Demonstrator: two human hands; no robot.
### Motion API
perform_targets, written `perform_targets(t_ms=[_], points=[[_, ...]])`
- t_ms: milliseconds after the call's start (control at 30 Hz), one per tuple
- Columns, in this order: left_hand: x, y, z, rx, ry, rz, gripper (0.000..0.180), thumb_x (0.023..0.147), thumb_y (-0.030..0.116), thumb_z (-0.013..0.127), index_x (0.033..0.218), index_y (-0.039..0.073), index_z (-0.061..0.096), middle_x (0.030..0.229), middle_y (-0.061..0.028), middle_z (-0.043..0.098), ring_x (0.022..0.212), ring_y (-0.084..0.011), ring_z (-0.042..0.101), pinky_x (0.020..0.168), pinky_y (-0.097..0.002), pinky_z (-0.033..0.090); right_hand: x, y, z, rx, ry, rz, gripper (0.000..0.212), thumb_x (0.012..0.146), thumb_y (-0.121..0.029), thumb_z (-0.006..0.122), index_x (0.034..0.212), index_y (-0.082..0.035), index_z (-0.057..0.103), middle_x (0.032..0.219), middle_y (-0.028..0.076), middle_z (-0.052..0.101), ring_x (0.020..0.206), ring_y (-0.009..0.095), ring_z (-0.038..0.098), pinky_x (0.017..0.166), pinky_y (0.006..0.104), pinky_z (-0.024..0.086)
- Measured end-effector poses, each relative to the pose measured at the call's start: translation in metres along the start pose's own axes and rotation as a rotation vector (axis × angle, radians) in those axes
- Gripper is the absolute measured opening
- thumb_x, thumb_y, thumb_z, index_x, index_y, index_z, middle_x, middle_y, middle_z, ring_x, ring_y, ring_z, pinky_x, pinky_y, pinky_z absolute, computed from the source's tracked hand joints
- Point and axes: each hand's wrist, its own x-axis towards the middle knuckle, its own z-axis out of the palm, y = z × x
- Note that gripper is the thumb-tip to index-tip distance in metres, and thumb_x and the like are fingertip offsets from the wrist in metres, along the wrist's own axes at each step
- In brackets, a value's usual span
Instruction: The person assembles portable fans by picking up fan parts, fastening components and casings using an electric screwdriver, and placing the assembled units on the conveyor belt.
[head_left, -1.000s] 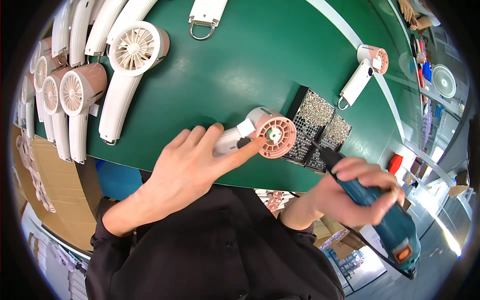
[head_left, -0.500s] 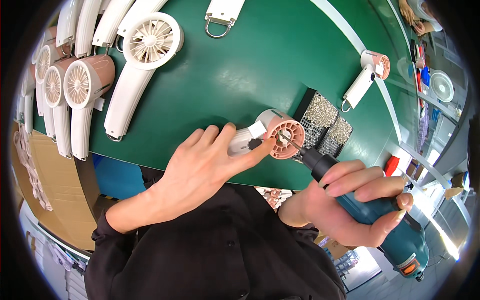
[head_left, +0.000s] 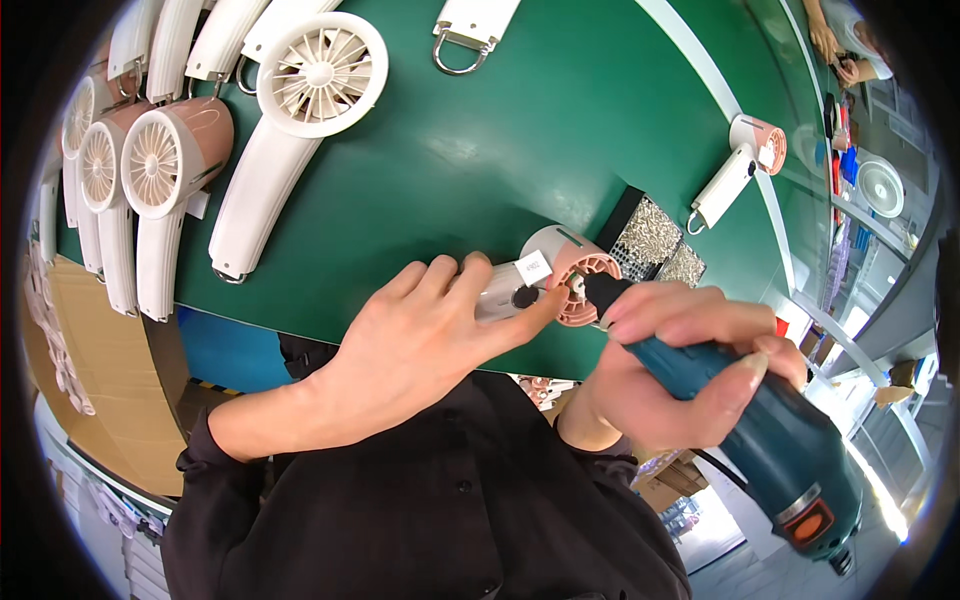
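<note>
My left hand [head_left: 415, 325] is wrapped round the white handle of a handheld fan [head_left: 548, 248], its fingertips beside the pink fan head. That head faces me with its slotted pink ring, and a small white label is stuck near a black button. In my right hand [head_left: 680, 365] is a dark teal electric screwdriver [head_left: 780, 450], gripped round its body. The black nose of the tool points into the fan head, and its bit is mostly hidden inside. Just behind the fan head stands a black screw tray [head_left: 622, 213] filled with small silver screws.
White fans with pink heads [head_left: 152, 163] stand and lie at the left, with a larger-looking one [head_left: 320, 75] closer in. Another fan [head_left: 757, 142] lies at the right of the green table [head_left: 480, 120]. A cardboard box [head_left: 110, 370] is at lower left. Another person's hands [head_left: 835, 55] show at upper right.
My right hand has brought the screwdriver forward and left, so its bit sits deeper in the fan head. The fan and left hand shift slightly right in the picture, as the view moves too.
</note>
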Motion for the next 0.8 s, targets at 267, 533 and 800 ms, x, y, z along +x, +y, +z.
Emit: perform_targets(t_ms=[267, 533, 800], points=[[0.000, -0.002, 0.002, 0.019, 0.030, 0.020, 0.058, 0.073, 0.011, 0.061, 0.128, 0.027, 0.054, 0.091, -0.0108, 0.052, 0.068, -0.0192, 0.053, 0.061, -0.0285, 0.046, -0.001, 0.005, 0.008, 0.076, -0.010, -0.057, 0.021, 0.094, -0.023, 0.040, 0.105, -0.005, 0.036, 0.066, 0.013, 0.045, 0.035, 0.022, 0.042, 0.033, 0.0340, 0.043], [0.002, 0.000, -0.001, 0.046, -0.012, 0.046, 0.059, 0.073, 0.010, 0.060, 0.129, 0.026, 0.054, 0.092, -0.0118, 0.052, 0.070, -0.0210, 0.053, 0.062, -0.0296, 0.047, 0.000, 0.002, 0.006, 0.074, -0.004, -0.030, 0.022, 0.093, -0.021, 0.044, 0.100, -0.005, 0.032, 0.064, 0.014, 0.045, 0.034, 0.024, 0.045, 0.033, 0.0367, 0.045], [0.005, 0.006, 0.000, 0.071, 0.027, 0.063, 0.066, 0.075, 0.004, 0.056, 0.137, 0.026, 0.048, 0.090, -0.0127, 0.050, 0.069, -0.0221, 0.051, 0.060, -0.0313, 0.046, 0.003, -0.029, -0.035, 0.198, 0.129, -0.166, 0.029, 0.098, -0.030, 0.034, 0.112, -0.006, 0.043, 0.068, 0.010, 0.044, 0.039, 0.023, 0.041, 0.035, 0.0365, 0.040]])
